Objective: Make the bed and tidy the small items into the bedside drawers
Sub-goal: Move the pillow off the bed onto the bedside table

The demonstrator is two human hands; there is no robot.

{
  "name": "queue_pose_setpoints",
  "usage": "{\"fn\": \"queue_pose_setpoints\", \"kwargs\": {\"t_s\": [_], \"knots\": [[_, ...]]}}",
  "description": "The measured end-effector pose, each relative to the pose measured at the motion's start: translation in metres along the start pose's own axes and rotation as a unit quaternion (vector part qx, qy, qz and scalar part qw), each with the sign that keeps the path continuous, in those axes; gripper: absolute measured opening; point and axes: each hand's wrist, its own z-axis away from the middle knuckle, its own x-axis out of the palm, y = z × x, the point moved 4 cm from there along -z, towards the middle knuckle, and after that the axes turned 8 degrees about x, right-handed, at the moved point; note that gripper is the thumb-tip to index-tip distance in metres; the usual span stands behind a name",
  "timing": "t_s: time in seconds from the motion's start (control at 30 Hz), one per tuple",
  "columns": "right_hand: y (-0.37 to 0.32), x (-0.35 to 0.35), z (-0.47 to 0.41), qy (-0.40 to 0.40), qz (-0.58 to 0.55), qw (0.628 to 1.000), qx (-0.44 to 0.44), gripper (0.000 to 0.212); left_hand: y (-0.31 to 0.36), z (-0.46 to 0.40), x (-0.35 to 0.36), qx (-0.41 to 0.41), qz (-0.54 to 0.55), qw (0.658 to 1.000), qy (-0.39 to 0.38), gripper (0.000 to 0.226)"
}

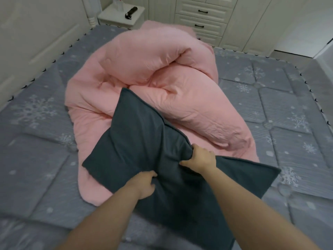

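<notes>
A dark grey pillow (129, 141) is lifted above the bed, pinched in the middle. My left hand (145, 184) grips its near side and my right hand (200, 157) grips the fabric just to the right. Behind it a pink duvet (153, 73) lies bunched in a heap on the grey snowflake-patterned mattress (36, 138). At the far left corner stands a white bedside table (115, 17) with a black object (131, 13) on top.
A white headboard and post run along the left side (36, 33). White drawers with black handles (201, 17) stand beyond the bed's far edge. Floor shows at the far right (306, 56).
</notes>
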Motion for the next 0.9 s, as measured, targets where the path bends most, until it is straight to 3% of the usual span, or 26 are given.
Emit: {"fn": "queue_pose_setpoints", "kwargs": {"t_s": [0.13,0.23,0.37,0.5,0.63,0.7,0.9], "knots": [[-0.001,-0.021,0.037,0.017,-0.135,0.99,-0.032,0.034,0.041,0.047,-0.052,0.057,0.049,0.964,0.254,0.022],[-0.009,-0.047,0.058,-0.015,-0.183,0.98,-0.076,0.031,0.069,0.078,-0.097,0.138,-0.038,0.927,0.347,0.036],[-0.041,-0.081,0.104,-0.019,-0.227,0.961,-0.155,0.03,0.078,0.122,-0.146,0.163,-0.225,0.888,0.365,0.071],[-0.09,-0.117,0.158,-0.009,-0.214,0.943,-0.256,0.032,0.073,0.18,-0.18,0.139,-0.299,0.868,0.372,0.079],[-0.145,-0.154,0.209,-0.027,-0.226,0.915,-0.332,0.032,0.061,0.253,-0.21,0.099,-0.321,0.84,0.426,0.043],[-0.18,-0.164,0.231,-0.055,-0.227,0.897,-0.375,0.034,0.046,0.297,-0.223,0.069,-0.292,0.854,0.425,0.027],[-0.294,-0.132,0.306,-0.119,-0.172,0.845,-0.493,0.036,-0.038,0.426,-0.221,-0.098,-0.295,0.878,0.364,0.015]]}}
